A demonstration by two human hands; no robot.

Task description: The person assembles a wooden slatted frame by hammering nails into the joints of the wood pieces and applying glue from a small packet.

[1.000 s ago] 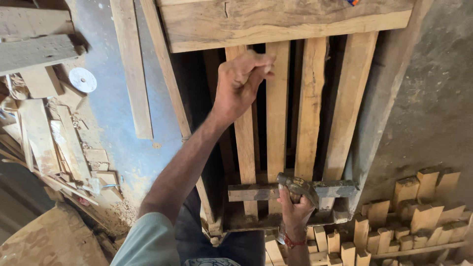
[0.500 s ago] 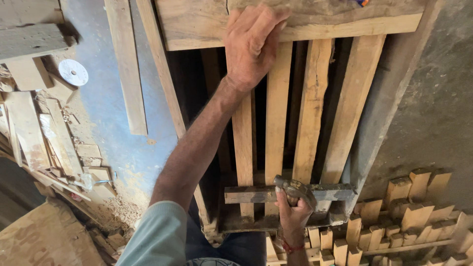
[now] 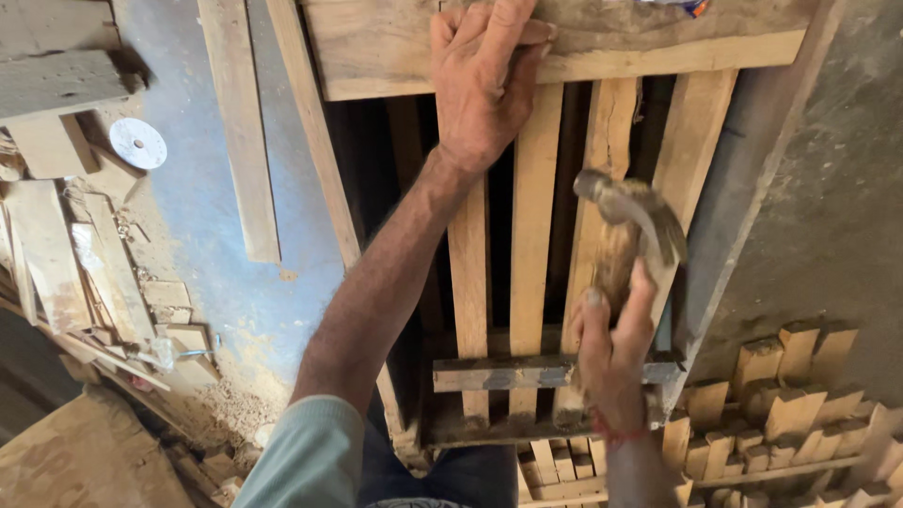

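Note:
My left hand (image 3: 484, 85) presses flat on the wide top board (image 3: 602, 42) of a slatted wooden frame (image 3: 531, 254), fingers spread over where a vertical slat meets it. My right hand (image 3: 611, 353) grips the wooden handle of a claw hammer (image 3: 630, 221), raised in front of the right-hand slats with its metal head pointing up and left. Below the hammer, a dark cross rail (image 3: 527, 372) ties the slats together.
Loose planks (image 3: 240, 132) and wood offcuts (image 3: 85, 254) lie on the blue-grey surface at left, with a round white disc (image 3: 138, 143). A stack of short wood blocks (image 3: 790, 414) fills the lower right. A grey concrete wall (image 3: 837, 188) runs along the right.
My left hand slid up the slat from the middle to the top board. My right hand lifted the hammer from the lower cross rail to mid-frame height.

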